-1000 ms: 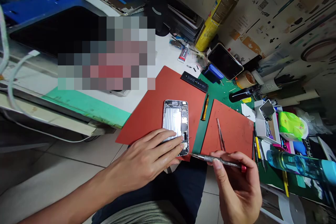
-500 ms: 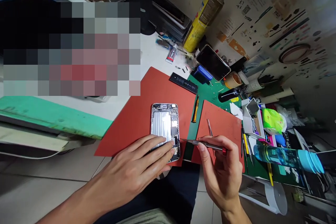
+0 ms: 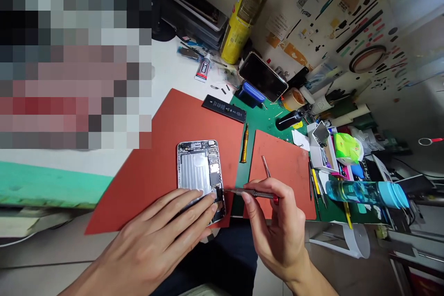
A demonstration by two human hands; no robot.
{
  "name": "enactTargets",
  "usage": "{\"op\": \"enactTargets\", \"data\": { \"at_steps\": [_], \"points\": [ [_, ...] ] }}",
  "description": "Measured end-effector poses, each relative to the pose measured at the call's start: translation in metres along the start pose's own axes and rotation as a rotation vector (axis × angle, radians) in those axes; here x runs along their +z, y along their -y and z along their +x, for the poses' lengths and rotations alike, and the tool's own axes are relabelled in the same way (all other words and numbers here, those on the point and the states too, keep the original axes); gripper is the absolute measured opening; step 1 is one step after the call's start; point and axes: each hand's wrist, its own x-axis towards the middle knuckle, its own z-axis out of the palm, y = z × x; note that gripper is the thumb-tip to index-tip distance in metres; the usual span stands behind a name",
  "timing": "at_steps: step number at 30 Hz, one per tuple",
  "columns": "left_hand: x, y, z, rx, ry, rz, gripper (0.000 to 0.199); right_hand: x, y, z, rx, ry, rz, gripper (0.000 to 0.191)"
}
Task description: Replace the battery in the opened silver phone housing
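Observation:
An opened phone body [image 3: 196, 169], its metal inside facing up, lies on the red mat [image 3: 145, 166]. Across its lower part rests my left hand [image 3: 166, 231], fingers stretched out flat and side by side. My right hand [image 3: 280, 222] is closed round a slim dark screwdriver [image 3: 256, 193] with a red end, and its tip is beside the phone's lower right edge. Above the phone lies a black battery [image 3: 224, 108]. An orange screwdriver [image 3: 245, 143] sits to the right, and tweezers [image 3: 265, 166] lie partly behind my right hand on a second red mat [image 3: 287, 157].
At the back stand a yellow spray can [image 3: 239, 18] and a propped-up phone [image 3: 263, 76]. A glue tube [image 3: 203, 68] lies left of them. On the right are a white box [image 3: 322, 148] and a blue bottle [image 3: 364, 194]. A blurred-out area covers the upper left.
The whole view has shifted, so the phone, mats and hands appear further left. Both hands keep nearly the same pose, with the screwdriver tip still by the phone's edge.

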Motion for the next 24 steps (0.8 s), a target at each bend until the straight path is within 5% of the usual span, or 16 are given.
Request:
{"op": "enactTargets", "data": {
  "at_steps": [13, 20, 24],
  "points": [
    [0.003, -0.003, -0.002, -0.057, -0.019, -0.053, 0.031, 0.000, 0.007, 0.008, -0.142, 0.048, -0.131, 0.027],
    [0.005, -0.004, -0.004, -0.080, -0.042, -0.116, 0.032, -0.009, 0.013, 0.021, -0.279, 0.333, -0.193, 0.029],
    [0.005, -0.005, -0.004, -0.085, -0.050, -0.128, 0.031, -0.008, 0.016, 0.028, -0.334, 0.309, -0.298, 0.019]
  ]
}}
